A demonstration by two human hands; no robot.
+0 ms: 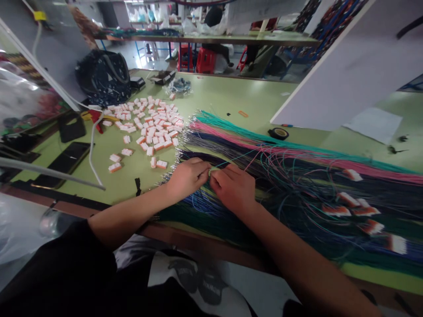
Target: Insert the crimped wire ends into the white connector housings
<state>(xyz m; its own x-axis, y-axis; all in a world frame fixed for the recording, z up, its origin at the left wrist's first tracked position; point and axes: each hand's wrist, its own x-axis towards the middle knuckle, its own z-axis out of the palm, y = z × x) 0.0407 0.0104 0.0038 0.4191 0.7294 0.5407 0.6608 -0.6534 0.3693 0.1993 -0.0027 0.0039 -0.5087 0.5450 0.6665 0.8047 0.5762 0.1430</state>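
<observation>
Centrally, the left hand [188,177] pinches a teal wire [235,158] over the dark wire bundles [271,177]; just beside it, the right hand [234,187] curls closed, its contents indistinct. White-and-orange connectors [160,124] lie scattered leftward.

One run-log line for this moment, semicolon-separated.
left hand: pinched, close to right; right hand: pinched; teal wire: leads to hands, end hidden; loose white-orange connectors: on green table; wired connectors: on wire bundles
</observation>
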